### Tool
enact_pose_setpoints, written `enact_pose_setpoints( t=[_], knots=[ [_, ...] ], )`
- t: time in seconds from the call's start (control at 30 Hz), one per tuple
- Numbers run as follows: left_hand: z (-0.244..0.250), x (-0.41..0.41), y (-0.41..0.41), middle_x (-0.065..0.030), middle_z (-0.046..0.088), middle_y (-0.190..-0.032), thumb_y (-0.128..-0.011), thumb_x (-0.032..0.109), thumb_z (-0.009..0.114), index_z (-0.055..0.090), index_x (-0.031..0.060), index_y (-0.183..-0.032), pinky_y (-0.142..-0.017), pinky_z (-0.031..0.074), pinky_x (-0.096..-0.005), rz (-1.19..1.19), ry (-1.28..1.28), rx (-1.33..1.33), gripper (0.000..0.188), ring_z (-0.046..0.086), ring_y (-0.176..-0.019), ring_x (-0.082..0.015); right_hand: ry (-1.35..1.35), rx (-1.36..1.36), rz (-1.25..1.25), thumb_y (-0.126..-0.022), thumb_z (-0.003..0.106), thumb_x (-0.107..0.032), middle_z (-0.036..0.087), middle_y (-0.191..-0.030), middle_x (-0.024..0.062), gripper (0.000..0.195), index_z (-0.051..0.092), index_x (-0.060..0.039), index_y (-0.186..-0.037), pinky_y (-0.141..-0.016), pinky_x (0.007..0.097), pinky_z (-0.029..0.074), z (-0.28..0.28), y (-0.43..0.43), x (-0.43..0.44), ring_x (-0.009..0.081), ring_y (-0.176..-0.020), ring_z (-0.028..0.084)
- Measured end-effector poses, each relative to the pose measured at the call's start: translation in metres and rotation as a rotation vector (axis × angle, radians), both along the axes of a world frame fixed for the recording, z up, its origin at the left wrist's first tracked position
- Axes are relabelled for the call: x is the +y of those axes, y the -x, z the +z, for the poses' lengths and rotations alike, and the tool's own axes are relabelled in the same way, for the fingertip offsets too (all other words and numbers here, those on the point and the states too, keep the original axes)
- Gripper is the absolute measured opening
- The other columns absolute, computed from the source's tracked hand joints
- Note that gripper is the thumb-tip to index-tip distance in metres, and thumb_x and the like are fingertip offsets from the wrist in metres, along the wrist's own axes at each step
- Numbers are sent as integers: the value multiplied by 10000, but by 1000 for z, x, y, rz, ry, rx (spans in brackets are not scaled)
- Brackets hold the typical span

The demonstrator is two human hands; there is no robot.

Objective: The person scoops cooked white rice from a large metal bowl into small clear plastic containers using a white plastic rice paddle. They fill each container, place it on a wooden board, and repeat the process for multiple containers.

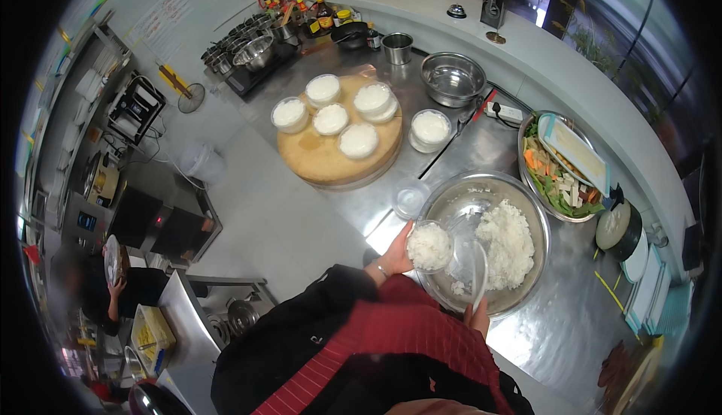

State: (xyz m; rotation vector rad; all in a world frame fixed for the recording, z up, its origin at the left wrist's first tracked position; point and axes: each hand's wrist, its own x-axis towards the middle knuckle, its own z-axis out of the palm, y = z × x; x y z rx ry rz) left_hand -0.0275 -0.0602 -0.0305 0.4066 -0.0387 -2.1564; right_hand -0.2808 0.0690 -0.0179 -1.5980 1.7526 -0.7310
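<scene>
My left hand holds a clear plastic tub heaped with cooked rice over the left rim of a wide steel bowl. In my right hand, near the bowl's lower rim, is the handle of a pale rice paddle, its blade reaching into the bowl. A mound of cooked rice lies in the bowl's right half. An empty clear tub stands just beyond the bowl. Several rice-filled tubs sit on a round wooden chopping block; more rice tubs are stacked beside it.
Farther back stand an empty steel bowl, a steel pot and sauce bottles. A power strip and a bowl of cut vegetables are at right. A co-worker holds a covered dish at far left.
</scene>
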Motion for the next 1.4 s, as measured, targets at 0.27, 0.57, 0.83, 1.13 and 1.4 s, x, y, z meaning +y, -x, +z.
enact_pose_setpoints(
  t=[0.27, 0.57, 0.83, 1.13, 1.4],
  knots=[
    [-2, 0, -3, -115, 469, -1312, -902, 571, 310, 443, 69, -1293, -1034, 312, -449, -8, -1, -6, 651, 441, -1211, -289, 201, -84, -72, -900, 466, -117, 596, -766, 242, 375, 352, -21, -1244, -551, 437, 440, 3, 9, -1, 417, -662, 588],
    [-3, 0, -1, -117, 469, -1312, -902, 573, 303, 437, 68, -1298, -1032, 314, -450, -3, 26, 4, 656, 446, -1206, -294, 179, -84, 4, -903, 457, -99, 601, -811, 221, 381, 346, -26, -1260, -602, 411, 465, -10, 24, -6, 407, -730, 603],
    [0, 0, -2, -127, 463, -1312, -909, 557, 308, 437, 46, -1288, -1038, 307, -447, -6, 15, 82, 649, 434, -1209, -307, 73, 5, 53, -886, 482, -130, 593, -847, 260, 379, 386, -44, -1242, -595, 468, 463, -9, 15, -3, 448, -730, 580],
    [-2, -1, 0, -130, 462, -1309, -914, 542, 314, 437, 49, -1283, -1039, 303, -458, 12, -34, 68, 628, 433, -1209, -305, 90, -115, -38, -912, 450, -108, 586, -681, 175, 293, 402, -18, -1186, -504, 371, 455, 9, 23, -6, 322, -574, 600],
    [6, 0, -1, -156, 446, -1318, -908, 544, 326, 426, 25, -1285, -1040, 293, -471, 44, -60, 38, 649, 423, -1212, -327, 140, -50, -2, -908, 451, -100, 581, -667, 168, 273, 412, -25, -1168, -503, 378, 454, 13, 22, -7, 312, -557, 590]
  ],
)
